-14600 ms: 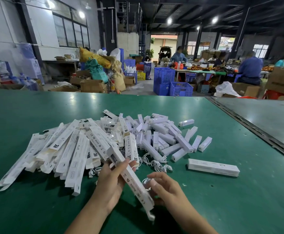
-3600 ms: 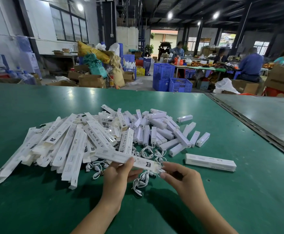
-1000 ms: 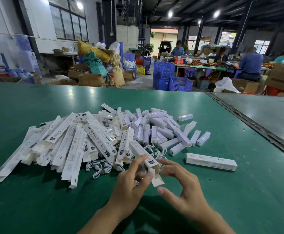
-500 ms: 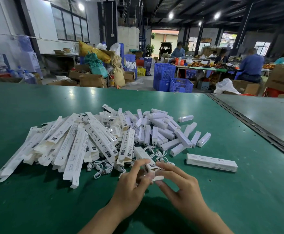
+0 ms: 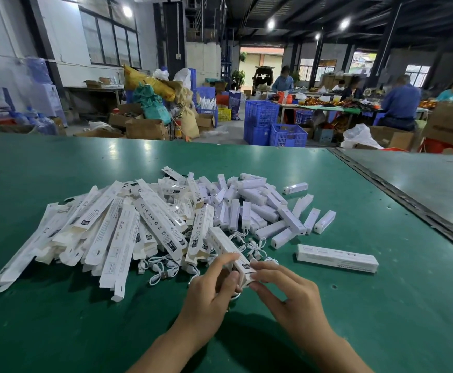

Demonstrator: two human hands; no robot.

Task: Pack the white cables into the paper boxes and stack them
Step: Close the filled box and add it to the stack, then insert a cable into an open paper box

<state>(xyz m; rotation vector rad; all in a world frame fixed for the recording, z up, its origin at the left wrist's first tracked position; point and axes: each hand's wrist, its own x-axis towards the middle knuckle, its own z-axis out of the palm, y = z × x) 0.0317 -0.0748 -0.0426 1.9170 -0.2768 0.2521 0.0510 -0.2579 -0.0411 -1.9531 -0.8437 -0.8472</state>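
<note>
The box [image 5: 226, 247] had a loose end flap a moment ago and it looks tucked in now, I think. It points away up-left into the pile [image 5: 112, 230], with its near end pinched by both left hand [image 5: 212, 289] and right hand [image 5: 287, 292]. The finished box [image 5: 337, 258] lies off right, nearer the right hand.

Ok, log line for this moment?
left hand grips long white paper box; right hand pinches its near end; closed white box lies apart, right
</note>
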